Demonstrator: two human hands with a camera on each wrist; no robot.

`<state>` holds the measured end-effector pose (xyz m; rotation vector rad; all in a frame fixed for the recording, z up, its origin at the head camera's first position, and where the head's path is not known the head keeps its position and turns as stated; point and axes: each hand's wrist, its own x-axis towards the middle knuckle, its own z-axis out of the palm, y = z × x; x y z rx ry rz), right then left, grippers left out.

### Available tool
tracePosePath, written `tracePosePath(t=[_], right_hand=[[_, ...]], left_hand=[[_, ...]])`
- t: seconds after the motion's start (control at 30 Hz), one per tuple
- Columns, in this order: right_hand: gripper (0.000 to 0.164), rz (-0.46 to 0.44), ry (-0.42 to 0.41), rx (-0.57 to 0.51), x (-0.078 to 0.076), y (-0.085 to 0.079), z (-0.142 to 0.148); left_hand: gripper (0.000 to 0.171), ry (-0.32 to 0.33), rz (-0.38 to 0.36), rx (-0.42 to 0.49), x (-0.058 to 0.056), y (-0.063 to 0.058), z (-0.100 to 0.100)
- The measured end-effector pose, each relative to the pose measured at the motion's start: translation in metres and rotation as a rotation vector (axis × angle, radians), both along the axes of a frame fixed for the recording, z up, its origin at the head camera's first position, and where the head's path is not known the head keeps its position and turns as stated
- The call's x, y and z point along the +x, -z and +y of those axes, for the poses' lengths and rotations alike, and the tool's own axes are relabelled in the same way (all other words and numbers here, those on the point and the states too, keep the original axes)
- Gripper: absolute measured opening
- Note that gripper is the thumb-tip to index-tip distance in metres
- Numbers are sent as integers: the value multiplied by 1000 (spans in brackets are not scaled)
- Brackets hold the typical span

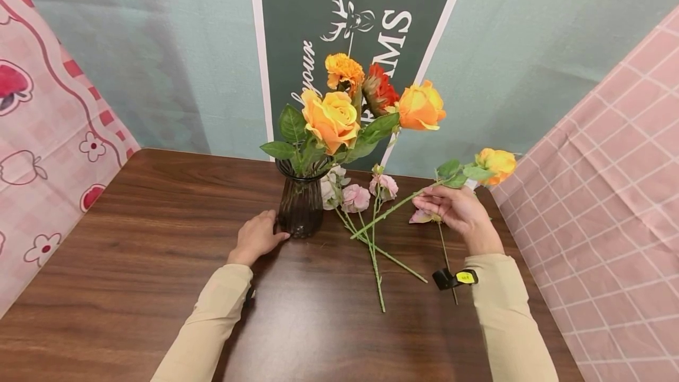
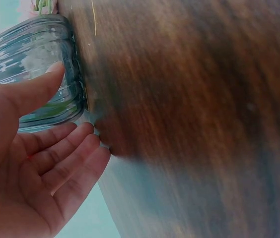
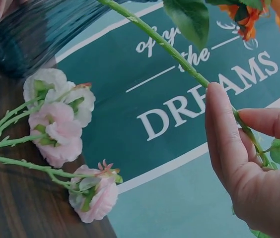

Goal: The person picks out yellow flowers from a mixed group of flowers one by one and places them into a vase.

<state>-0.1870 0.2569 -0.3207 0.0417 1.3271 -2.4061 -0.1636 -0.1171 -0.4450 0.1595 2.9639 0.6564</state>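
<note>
My right hand [image 1: 457,212] pinches the green stem [image 3: 172,52] of a yellow-orange rose [image 1: 497,165] between thumb and fingers, held above the table with the stem slanting down toward the left. Beside the base of a dark ribbed glass vase [image 1: 301,208] is my left hand [image 1: 258,236], fingers extended, its thumb near the glass in the left wrist view. The vase stands upright and holds an orange rose [image 1: 333,119], another orange rose [image 1: 421,106], an orange carnation [image 1: 345,72] and a red flower [image 1: 379,90].
Pink flowers [image 1: 355,198] with crossing green stems lie right of the vase, a whitish flower [image 1: 331,186] among them. Another pale pink flower [image 1: 422,216] lies under my right hand. Printed cloths hang behind the wooden table [image 1: 159,240] and at both sides.
</note>
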Motion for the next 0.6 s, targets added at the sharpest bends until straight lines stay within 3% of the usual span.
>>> tracePosePath(t=[0.6], right_hand=[[33,159,-19,-85,-1,-31,-18]], left_hand=[[63,7,-2,2,0,2,-1]])
